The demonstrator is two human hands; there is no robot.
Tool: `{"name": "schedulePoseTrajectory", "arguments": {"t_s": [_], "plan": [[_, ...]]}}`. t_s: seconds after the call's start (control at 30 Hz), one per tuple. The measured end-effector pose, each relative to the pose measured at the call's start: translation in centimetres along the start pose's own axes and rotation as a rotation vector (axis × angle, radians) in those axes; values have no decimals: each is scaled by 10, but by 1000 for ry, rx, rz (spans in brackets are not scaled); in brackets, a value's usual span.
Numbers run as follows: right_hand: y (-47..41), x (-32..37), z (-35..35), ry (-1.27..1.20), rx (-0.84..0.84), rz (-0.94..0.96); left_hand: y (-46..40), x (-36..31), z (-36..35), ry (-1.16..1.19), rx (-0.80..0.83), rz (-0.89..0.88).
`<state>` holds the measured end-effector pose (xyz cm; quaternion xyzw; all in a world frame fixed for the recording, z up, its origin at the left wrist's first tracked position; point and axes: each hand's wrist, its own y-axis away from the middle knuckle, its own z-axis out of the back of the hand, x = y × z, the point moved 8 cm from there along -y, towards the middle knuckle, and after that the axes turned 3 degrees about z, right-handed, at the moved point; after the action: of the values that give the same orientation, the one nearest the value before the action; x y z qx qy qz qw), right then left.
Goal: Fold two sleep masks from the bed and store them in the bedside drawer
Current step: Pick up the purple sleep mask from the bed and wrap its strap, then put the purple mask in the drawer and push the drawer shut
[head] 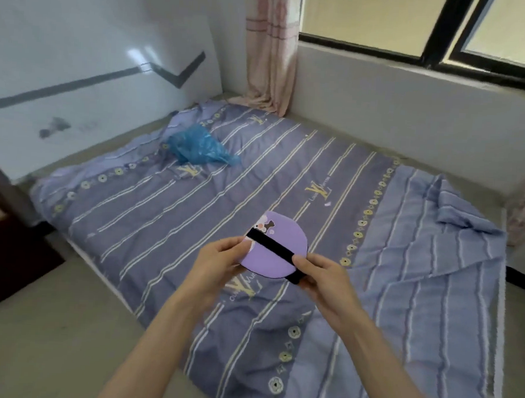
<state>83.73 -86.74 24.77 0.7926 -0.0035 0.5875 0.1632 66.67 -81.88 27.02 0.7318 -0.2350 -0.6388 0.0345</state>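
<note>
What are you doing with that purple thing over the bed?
A person is holding a round, lilac fabric sleep mask above the striped purple bedsheet. The left hand grips its left edge, while the right hand pinches the end of its black elastic strap, which stretches across the mask. The mask already looks folded in half. A crumpled blue plastic bag lies farther up the bed.

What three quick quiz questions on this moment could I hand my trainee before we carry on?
1. True or false: the purple sleep mask is lying flat on the bed.
2. Which hand pinches the lower end of the black strap?
3. What blue item lies near the bed's far corner?

Key:
1. False; both hands hold it above the bed.
2. The right hand; the left hand grips the mask's opposite edge.
3. A crumpled blue plastic bag.
</note>
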Motion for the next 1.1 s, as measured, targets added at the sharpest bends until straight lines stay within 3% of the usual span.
{"name": "schedulePoseTrajectory", "arguments": {"t_s": [0.17,0.3,0.4,0.5,0.6,0.8,1.1], "plan": [[3,-22,-78,47,150,-66,58,21,92,-18,-219,-24],[4,-43,-163,166,319,-85,118,9,193,-390,-595,-149],[2,-61,-231,217,415,-96,171,-9,258,-833,-848,-235],[-3,-82,-307,243,496,-119,218,-20,324,-1107,-1009,-217],[-9,-105,-389,267,584,-132,250,-22,396,-1209,-1131,-129],[-27,-148,-541,268,653,-149,256,-16,538,-1237,-1100,54],[-94,-196,-682,328,602,-198,192,-34,691,-1160,-997,66]]}}
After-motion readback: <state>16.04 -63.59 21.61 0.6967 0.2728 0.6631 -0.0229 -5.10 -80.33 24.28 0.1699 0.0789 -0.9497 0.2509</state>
